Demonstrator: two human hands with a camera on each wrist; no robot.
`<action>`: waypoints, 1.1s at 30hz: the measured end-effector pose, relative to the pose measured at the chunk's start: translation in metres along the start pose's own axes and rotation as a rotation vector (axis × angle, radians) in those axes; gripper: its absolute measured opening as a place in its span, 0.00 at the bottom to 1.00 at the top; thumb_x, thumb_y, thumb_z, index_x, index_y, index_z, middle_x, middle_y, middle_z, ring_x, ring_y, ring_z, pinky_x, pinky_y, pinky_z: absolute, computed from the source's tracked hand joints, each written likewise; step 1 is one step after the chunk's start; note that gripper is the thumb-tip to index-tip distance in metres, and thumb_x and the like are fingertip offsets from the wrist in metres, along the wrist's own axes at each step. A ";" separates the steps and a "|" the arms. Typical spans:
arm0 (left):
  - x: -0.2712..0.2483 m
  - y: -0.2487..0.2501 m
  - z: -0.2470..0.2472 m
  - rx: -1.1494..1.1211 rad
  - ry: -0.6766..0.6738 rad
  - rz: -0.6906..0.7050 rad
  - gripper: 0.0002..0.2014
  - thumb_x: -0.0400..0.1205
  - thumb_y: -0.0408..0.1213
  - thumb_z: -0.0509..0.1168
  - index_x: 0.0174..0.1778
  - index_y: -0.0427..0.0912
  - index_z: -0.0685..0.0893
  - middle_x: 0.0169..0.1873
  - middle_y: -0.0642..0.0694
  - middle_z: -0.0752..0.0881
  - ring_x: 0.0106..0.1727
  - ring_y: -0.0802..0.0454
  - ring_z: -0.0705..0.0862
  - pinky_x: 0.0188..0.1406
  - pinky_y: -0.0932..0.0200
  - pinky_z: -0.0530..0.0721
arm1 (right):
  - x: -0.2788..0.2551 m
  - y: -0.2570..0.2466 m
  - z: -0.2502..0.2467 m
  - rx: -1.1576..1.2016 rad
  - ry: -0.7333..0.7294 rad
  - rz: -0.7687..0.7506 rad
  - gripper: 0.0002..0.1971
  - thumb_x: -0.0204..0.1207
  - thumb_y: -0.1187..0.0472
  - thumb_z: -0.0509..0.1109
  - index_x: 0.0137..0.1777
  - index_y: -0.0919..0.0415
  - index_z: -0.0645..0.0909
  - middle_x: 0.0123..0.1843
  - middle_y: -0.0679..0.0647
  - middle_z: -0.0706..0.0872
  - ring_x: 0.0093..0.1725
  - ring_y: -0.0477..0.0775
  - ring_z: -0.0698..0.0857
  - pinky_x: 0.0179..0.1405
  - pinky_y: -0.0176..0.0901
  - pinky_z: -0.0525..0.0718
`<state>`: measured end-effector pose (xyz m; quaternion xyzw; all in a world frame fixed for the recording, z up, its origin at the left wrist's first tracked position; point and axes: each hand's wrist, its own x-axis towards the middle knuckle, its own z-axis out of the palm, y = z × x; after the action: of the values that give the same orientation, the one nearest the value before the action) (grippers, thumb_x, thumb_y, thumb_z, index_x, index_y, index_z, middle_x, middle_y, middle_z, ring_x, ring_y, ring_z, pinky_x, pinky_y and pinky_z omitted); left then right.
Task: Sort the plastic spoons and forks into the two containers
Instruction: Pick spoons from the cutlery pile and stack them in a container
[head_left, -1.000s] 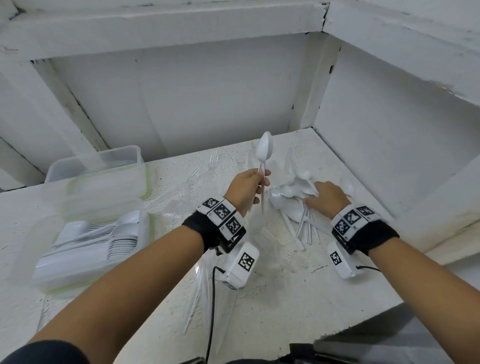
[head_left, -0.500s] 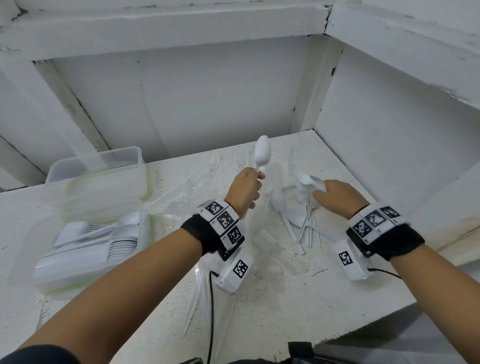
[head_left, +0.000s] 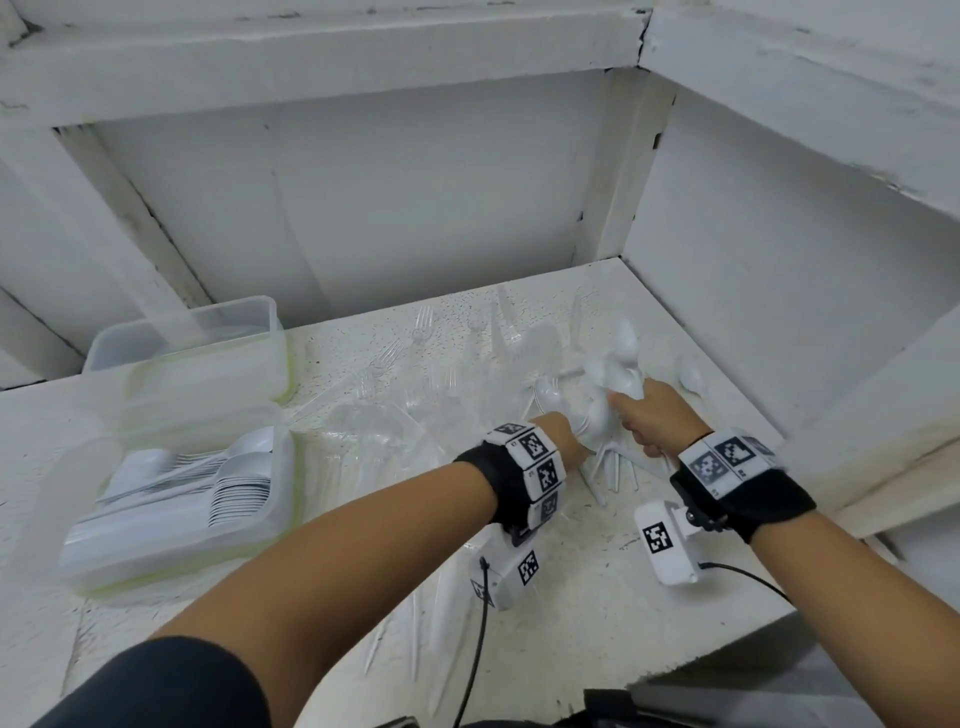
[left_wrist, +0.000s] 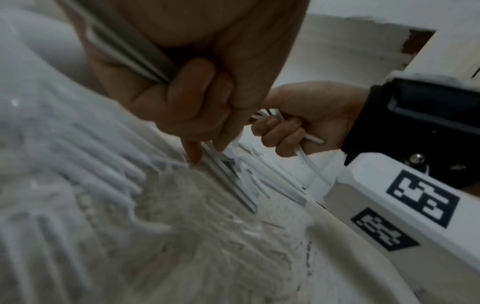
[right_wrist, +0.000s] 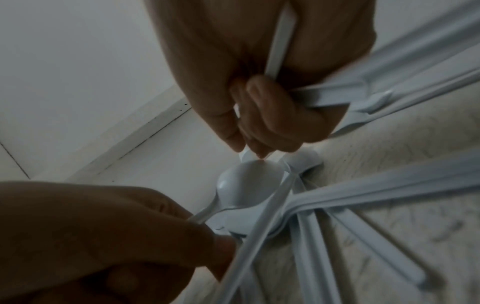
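Observation:
My left hand (head_left: 563, 441) grips stacked white spoon handles (left_wrist: 130, 47) low over the spoon pile, its fingers curled round them. One spoon bowl (right_wrist: 249, 185) sticks out from it. Right beside it, my right hand (head_left: 657, 415) holds a fanned bunch of white spoons (head_left: 618, 369) in a fist, bowls up. Their handles (right_wrist: 275, 51) cross its palm. More white spoons (head_left: 613, 467) lie under both hands. Clear forks (head_left: 389, 358) are scattered to the left. The near container (head_left: 288, 467) holds stacked white spoons. I see nothing in the far container (head_left: 270, 322).
White walls close the table in at the back and right, close to the spoon pile. Several clear forks (head_left: 415, 639) lie near the front edge under my left forearm. A loose spoon (head_left: 691, 376) rests by the right wall. Both containers stand at the left.
My left hand brought its upright spoon down and to the right, next to my right hand. My right hand closed round a bunch of spoons from the pile and raised their bowls.

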<state>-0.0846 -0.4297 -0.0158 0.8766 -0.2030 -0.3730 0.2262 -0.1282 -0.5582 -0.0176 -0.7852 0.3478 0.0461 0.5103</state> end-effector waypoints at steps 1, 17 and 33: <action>0.004 -0.001 0.005 0.020 0.010 -0.006 0.19 0.86 0.38 0.56 0.27 0.43 0.64 0.27 0.48 0.69 0.35 0.49 0.76 0.33 0.65 0.74 | -0.001 0.002 0.000 -0.015 -0.005 0.003 0.13 0.81 0.60 0.59 0.35 0.58 0.67 0.27 0.54 0.67 0.21 0.48 0.63 0.15 0.30 0.59; -0.016 -0.027 -0.036 -0.454 -0.113 -0.187 0.08 0.79 0.36 0.61 0.34 0.40 0.75 0.24 0.48 0.77 0.16 0.58 0.65 0.14 0.72 0.61 | -0.009 0.003 0.000 0.021 -0.060 -0.076 0.14 0.81 0.56 0.63 0.35 0.59 0.67 0.27 0.54 0.68 0.21 0.47 0.63 0.14 0.32 0.60; -0.048 -0.098 -0.057 -0.667 -0.078 -0.185 0.12 0.77 0.33 0.71 0.30 0.44 0.76 0.21 0.50 0.69 0.16 0.60 0.60 0.13 0.70 0.57 | -0.020 -0.027 0.048 0.066 -0.141 -0.195 0.10 0.80 0.62 0.63 0.37 0.59 0.71 0.26 0.54 0.71 0.17 0.45 0.65 0.13 0.32 0.62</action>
<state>-0.0540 -0.3104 -0.0072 0.7542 0.0019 -0.4710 0.4576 -0.1137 -0.5017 -0.0113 -0.7930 0.2341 0.0400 0.5610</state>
